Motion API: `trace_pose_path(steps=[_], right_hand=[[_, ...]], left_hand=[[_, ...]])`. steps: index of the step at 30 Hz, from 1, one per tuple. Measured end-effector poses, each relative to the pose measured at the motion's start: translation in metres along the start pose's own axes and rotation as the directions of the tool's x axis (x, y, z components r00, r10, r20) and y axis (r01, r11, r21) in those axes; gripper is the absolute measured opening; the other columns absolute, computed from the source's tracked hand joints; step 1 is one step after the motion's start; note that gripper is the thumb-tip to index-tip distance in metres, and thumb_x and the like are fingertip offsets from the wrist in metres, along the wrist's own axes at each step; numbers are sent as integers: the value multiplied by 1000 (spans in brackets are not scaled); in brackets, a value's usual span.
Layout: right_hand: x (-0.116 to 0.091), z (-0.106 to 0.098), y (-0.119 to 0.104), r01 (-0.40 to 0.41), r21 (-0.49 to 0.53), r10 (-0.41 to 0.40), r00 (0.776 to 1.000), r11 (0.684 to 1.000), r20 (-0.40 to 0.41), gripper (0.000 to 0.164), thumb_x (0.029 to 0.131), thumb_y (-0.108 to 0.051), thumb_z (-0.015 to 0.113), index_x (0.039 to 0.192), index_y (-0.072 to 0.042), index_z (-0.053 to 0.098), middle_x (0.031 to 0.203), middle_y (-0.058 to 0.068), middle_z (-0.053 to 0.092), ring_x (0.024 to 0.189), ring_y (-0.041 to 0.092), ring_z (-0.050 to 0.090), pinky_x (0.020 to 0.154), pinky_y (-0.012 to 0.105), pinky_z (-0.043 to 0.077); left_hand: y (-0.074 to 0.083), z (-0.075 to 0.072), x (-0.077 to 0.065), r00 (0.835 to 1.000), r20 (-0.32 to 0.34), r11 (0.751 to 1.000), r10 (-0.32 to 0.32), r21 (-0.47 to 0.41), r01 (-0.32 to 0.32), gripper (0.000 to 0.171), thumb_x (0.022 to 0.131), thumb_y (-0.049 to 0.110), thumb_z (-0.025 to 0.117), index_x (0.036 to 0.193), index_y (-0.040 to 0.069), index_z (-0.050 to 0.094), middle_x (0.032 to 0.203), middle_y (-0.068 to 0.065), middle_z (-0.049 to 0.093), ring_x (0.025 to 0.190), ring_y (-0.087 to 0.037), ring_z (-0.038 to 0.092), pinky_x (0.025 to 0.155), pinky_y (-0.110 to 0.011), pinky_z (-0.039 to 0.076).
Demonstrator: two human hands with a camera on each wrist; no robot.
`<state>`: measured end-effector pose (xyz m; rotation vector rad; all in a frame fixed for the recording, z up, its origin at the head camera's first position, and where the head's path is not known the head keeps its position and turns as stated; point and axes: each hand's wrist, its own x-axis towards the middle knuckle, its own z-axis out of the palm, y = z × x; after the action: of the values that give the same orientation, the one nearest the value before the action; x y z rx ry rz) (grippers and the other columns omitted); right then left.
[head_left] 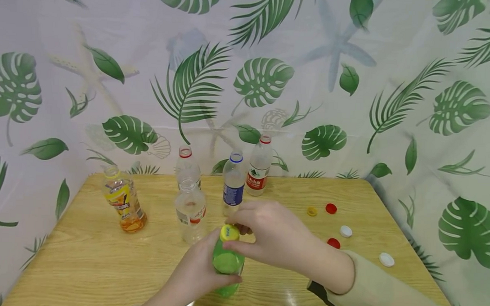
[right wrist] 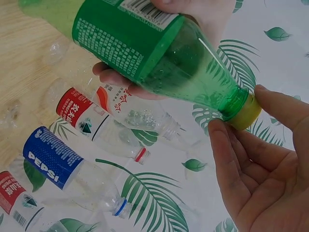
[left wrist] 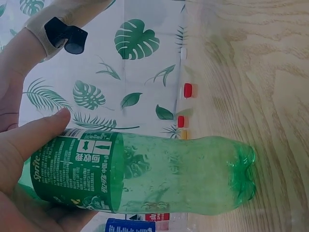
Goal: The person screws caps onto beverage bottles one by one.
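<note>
A green Sprite bottle (head_left: 227, 263) with a yellow cap (head_left: 229, 233) stands nearly upright near the front of the wooden table. My left hand (head_left: 198, 266) is wrapped round its labelled middle, thumb across the front. In the left wrist view the bottle (left wrist: 178, 174) shows its green label and bare lower part. My right hand (head_left: 272, 232) pinches the cap between thumb and fingers. The right wrist view has the cap (right wrist: 245, 112) seated on the neck, with the right hand's fingertips (right wrist: 218, 126) at its edge.
Several uncapped bottles stand behind: a clear one (head_left: 191, 209), a blue-labelled Pepsi bottle (head_left: 233, 188), a red-labelled one (head_left: 258, 169). Left of them is a bottle with orange liquid (head_left: 125, 203). Loose caps lie at right, including a red cap (head_left: 331, 208) and a white cap (head_left: 386, 259).
</note>
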<state>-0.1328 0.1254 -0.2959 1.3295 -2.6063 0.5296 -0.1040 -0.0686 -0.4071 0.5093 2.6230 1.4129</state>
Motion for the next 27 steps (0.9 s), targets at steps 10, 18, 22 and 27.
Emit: trace_pose_path(steps=[10, 18, 22, 27], right_hand=[[-4, -1, 1, -32, 27, 31, 999, 999, 26, 24, 87, -33, 90, 98, -14, 80, 86, -7, 72, 76, 3, 65, 68, 12, 52], [-6, 0, 1, -28, 33, 27, 999, 999, 39, 23, 88, -35, 89, 96, -16, 79, 84, -8, 71, 75, 2, 64, 67, 12, 50], [-6, -1, 1, -38, 36, 36, 998, 999, 54, 22, 89, -35, 87, 96, -16, 80, 84, -9, 72, 75, 2, 65, 67, 12, 51], [-7, -4, 2, -66, 32, 63, 994, 997, 86, 25, 91, -36, 85, 101, -14, 81, 88, -7, 76, 78, 3, 70, 70, 14, 55]], left_hand=[[2, -1, -3, 999, 19, 998, -48, -28, 48, 80, 73, 25, 100, 140, 12, 57, 118, -5, 72, 103, -23, 71, 88, -45, 63], [4, -1, -5, 998, 19, 997, -66, -41, 67, 76, 74, 23, 98, 139, 15, 58, 117, -2, 72, 101, -17, 70, 87, -40, 63], [5, -3, -6, 998, 10, 997, -67, -35, 67, 74, 74, 23, 98, 137, 16, 59, 115, -2, 72, 100, -17, 70, 87, -39, 62], [6, -6, -9, 998, -14, 998, -57, -29, 57, 70, 72, 24, 98, 132, 18, 61, 112, 0, 73, 98, -17, 70, 86, -37, 60]])
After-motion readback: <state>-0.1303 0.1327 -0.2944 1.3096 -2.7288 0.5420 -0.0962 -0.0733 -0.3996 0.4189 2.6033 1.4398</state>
